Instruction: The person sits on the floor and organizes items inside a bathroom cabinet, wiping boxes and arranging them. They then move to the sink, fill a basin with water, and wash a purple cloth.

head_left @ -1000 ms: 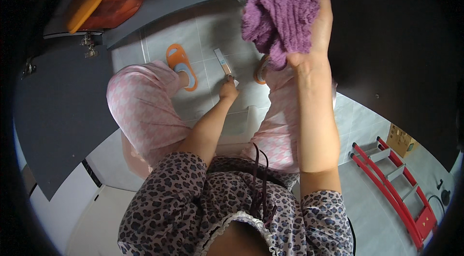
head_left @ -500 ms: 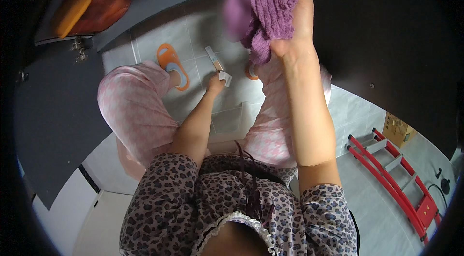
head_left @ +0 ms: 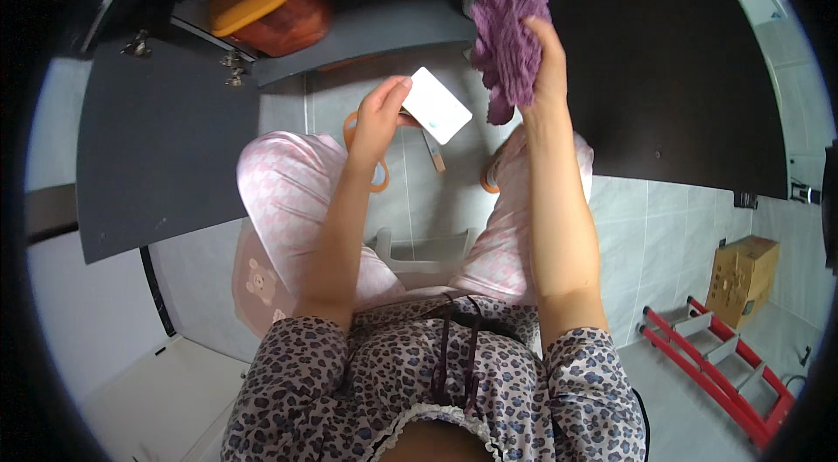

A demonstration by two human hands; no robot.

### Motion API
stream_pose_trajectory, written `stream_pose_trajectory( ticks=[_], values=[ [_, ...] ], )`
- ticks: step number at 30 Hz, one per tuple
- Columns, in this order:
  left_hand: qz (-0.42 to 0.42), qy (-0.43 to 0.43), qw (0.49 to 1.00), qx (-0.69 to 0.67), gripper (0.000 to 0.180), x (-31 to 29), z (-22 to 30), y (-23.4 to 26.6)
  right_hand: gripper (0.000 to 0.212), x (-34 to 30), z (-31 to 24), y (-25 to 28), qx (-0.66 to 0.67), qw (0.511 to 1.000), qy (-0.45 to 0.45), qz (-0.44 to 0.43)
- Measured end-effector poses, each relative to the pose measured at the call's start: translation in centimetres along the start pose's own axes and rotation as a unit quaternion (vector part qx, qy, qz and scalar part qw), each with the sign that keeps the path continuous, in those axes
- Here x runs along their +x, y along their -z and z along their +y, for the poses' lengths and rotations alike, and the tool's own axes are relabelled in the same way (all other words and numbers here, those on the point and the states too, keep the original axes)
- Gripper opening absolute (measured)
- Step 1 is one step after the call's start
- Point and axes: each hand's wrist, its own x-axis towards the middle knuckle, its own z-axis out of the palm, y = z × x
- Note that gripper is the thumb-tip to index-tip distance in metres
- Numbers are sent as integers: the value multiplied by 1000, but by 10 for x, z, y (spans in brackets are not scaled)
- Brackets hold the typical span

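While left hand (head_left: pixel 379 117) holds white card (head_left: pixel 439 104) | greenish mark (head_left: pixel 433 123) illegible

The bunched purple cloth (head_left: pixel 506 30) is looking rough and matt, while the flat white rectangular card (head_left: pixel 438 106) is looking smooth, kinda plasticky.

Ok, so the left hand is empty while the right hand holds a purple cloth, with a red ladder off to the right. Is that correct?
Not quite: the left hand isn't empty. The head view shows it holding a flat white card-like piece. The right hand does hold the purple cloth, and the red ladder is off to the right.
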Motion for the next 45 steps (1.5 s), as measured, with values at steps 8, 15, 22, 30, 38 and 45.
stream_pose_trajectory(
  ticks=[8, 15, 22, 30, 38, 45],
  values=[
    [91, -85, 989, 85, 40, 42, 38, 39, 44, -21, 58, -37, -505, 755, 317, -274],
    [-104, 66, 939, -320, 66, 38, 39, 18, 54, -18, 77, -42, -512, 763, 319, -231],
    [0, 54, 979, -198, 56, 27, 46, -2, 52, -8, 78, -49, -513, 762, 368, -141],
    [23, 29, 992, -122, 59, 29, 28, -19, 46, 8, 80, -47, -451, 821, 349, 39],
    [40, -139, 971, 192, 50, 30, 25, -23, 20, 11, 63, -42, -20, 997, 29, 63],
    [92, -62, 994, 23, 45, 30, 32, -20, 26, 7, 62, -47, 149, 984, -101, 17]
  ],
)
